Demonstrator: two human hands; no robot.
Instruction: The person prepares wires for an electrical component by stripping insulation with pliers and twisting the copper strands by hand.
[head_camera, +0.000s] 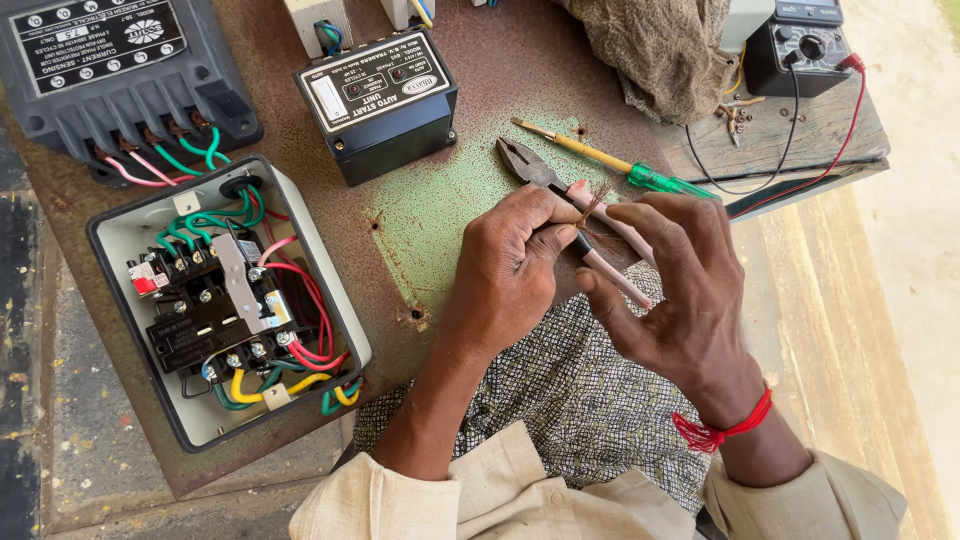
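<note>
I am pinching a black wire (583, 243) between thumb and fingertips of my left hand (515, 270), fingers closed narrow around its insulation so the bared copper strands (596, 200) are fanning free above the grip. My right hand (675, 290) is curling half-open beside it, fingertips reaching at those strands, probably to gather them. All this is happening over the near edge of the rusty table (420, 200), with the pliers (575, 205) lying just beneath for easy reach. The green-handled screwdriver (610, 158) is resting behind them, the open starter box (225, 300) is sitting at the near left corner.
</note>
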